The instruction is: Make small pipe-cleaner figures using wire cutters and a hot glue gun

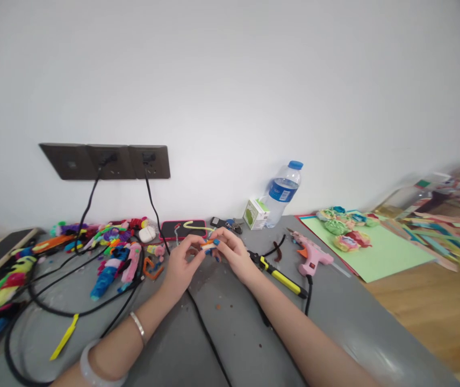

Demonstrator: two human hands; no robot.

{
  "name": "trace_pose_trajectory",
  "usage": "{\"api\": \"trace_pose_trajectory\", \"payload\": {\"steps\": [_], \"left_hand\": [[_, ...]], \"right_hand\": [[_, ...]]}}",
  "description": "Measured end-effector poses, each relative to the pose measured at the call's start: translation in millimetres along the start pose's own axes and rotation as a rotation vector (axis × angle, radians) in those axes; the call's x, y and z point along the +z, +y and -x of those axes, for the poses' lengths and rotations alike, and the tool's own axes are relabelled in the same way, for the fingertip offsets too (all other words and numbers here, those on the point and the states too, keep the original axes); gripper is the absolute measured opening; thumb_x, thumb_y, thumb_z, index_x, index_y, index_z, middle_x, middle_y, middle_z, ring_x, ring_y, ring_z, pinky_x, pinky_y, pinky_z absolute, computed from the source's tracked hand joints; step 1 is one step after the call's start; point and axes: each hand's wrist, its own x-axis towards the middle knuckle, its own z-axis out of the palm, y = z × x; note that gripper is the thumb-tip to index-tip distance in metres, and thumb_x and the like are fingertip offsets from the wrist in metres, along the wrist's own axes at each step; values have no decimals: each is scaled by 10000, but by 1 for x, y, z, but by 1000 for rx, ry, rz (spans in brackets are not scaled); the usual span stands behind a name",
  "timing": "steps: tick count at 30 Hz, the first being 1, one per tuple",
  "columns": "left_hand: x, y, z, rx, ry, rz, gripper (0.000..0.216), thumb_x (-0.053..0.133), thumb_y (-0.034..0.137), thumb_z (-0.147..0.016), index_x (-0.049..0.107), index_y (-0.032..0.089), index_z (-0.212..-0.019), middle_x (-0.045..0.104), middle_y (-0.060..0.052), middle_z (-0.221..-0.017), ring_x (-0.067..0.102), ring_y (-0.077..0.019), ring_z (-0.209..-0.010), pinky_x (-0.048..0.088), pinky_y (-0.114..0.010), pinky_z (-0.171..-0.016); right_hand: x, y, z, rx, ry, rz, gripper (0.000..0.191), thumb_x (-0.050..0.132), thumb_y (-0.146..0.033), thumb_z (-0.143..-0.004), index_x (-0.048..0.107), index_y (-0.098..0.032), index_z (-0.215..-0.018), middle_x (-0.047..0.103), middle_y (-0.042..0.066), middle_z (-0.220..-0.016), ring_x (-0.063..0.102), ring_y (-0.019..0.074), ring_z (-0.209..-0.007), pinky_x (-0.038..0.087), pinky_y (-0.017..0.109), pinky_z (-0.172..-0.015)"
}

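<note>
Both of my hands meet over the middle of the grey table (pixel 222 328). My left hand (pixel 181 263) and my right hand (pixel 232 252) pinch together a small orange, white and blue craft piece (pixel 209 244). Fingers of both hands are curled round it. A yellow-green strip (pixel 194 226) arcs just behind the hands, over a red-edged phone (pixel 173 230). My left wrist wears a silver bangle (pixel 137 326) and a pale bracelet (pixel 93 371).
A heap of colourful craft pieces (pixel 113 252) and black cables (pixel 72 306) lie left. A pink glue gun (pixel 313 253), a yellow-black tool (pixel 280 277), a water bottle (pixel 283 193) and a small green box (pixel 255 213) sit right. Green paper (pixel 379 244) carries rosettes.
</note>
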Motion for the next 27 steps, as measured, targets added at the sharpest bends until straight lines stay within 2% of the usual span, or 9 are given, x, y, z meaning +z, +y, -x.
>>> {"api": "trace_pose_trajectory", "payload": {"steps": [8, 12, 15, 19, 21, 25, 27], "left_hand": [[3, -5, 0, -87, 39, 141, 186, 614, 235, -814, 610, 198, -996, 659, -39, -933, 634, -172, -881, 519, -269, -754], [2, -8, -3, -130, 42, 217, 196, 660, 274, -787, 633, 183, -958, 676, -41, -920, 641, -183, -889, 525, -294, -781], [2, -9, -5, -150, 52, 238, 213, 671, 304, -775, 634, 172, -938, 702, -63, -952, 654, -209, -949, 519, -345, -864], [1, -12, -7, -185, 102, 220, 230, 660, 334, -777, 617, 181, -943, 716, -76, -987, 664, -229, -996, 527, -368, -871], [-1, -14, -9, -185, 131, 215, 248, 661, 351, -775, 599, 184, -947, 710, -74, -984, 669, -231, -988, 543, -357, -826], [-6, -17, -13, -128, 198, 190, 273, 663, 370, -780, 573, 191, -966, 690, -67, -994, 666, -229, -994, 559, -341, -793], [-7, -18, -14, -117, 214, 180, 279, 656, 381, -791, 567, 195, -978, 686, -67, -994, 668, -229, -983, 567, -338, -773]], "right_hand": [[0, -4, 1, 4, -3, 6, 335, 650, -517, -820, 540, -211, -901, 543, -31, -646, 472, 113, -540, 359, 239, -507], [2, 0, 1, 27, -30, -9, 360, 639, -534, -817, 514, -217, -933, 547, -26, -675, 477, 118, -557, 369, 240, -514], [2, -1, 0, -4, 49, 42, 353, 603, -530, -828, 500, -222, -966, 515, -29, -695, 446, 119, -555, 365, 245, -523], [-16, -23, 0, -158, 363, 350, 220, 563, -424, -841, 517, -213, -885, 473, -29, -677, 417, 132, -589, 342, 250, -554], [-34, -44, 3, -180, 428, 566, 177, 524, -372, -836, 519, -200, -795, 483, -21, -662, 429, 138, -607, 342, 258, -585], [-73, -88, 20, -51, 598, 966, 197, 474, -314, -811, 472, -199, -650, 482, -17, -594, 430, 138, -573, 317, 261, -565], [-90, -105, 33, 182, 560, 1137, 253, 476, -280, -817, 447, -199, -579, 498, -4, -558, 458, 143, -560, 324, 263, -552]]}}
